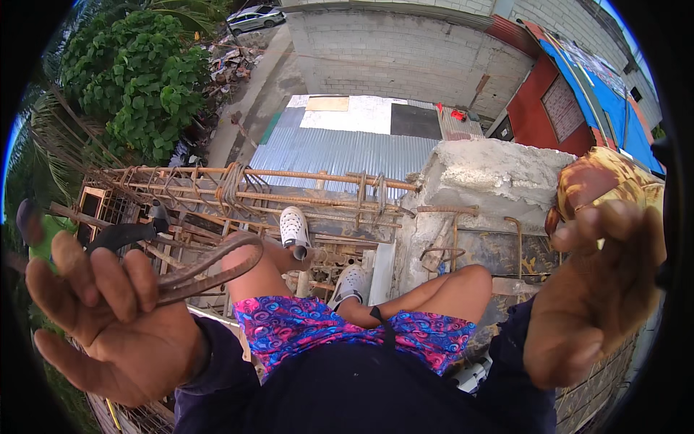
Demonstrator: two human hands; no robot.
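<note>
From where I stand, the left hand (137,340), palm up, curls its fingers over the ends of a rusty brown, looped steel bar (210,283), probably so its bend juts inward unobstructed; the right hand (596,296), loosely cupped, grasps nothing visible.

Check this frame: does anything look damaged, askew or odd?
Yes, two things. The concrete block right of centre has a ragged, uneven face, though it may simply be unfinished. The metal bars to its left look rusty brown, as does the bent bar in the left hand.
</note>
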